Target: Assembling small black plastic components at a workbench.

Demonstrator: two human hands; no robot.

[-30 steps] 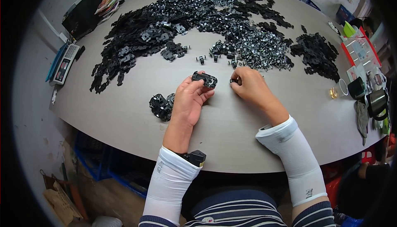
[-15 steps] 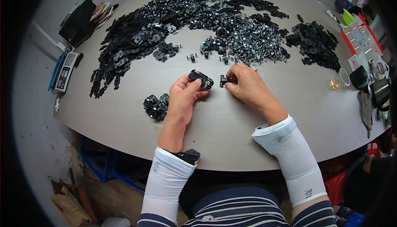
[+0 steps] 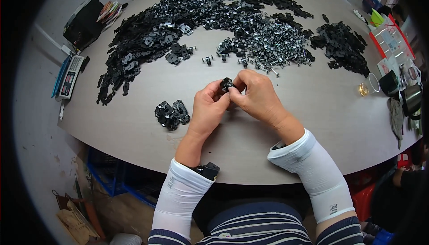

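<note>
Both hands meet over the middle of the grey counter (image 3: 313,111), just above its surface: the left hand (image 3: 209,111) and the right hand (image 3: 257,96) press together around a small black part (image 3: 226,84), whose top shows between the thumbs and fingertips. Each hand has its fingers closed on that part, the left from the left side and the right from the right and above. White sleeves cover both forearms. To the left of the left hand, near it on the counter, lies a small cluster of black pieces (image 3: 171,113), apart from the hand. Farther off, a long black heap (image 3: 147,44) spreads across the far left of the counter, and a pile of small metal-and-black pieces (image 3: 268,35) lies at far centre, with a few loose ones just beyond the hands. A separate heap of black pieces (image 3: 342,46) sits at far right. A small scale (image 3: 69,75) lies at the left edge. At the right edge stand a clear plastic cup (image 3: 368,84) and a dark mug (image 3: 389,82).
</note>
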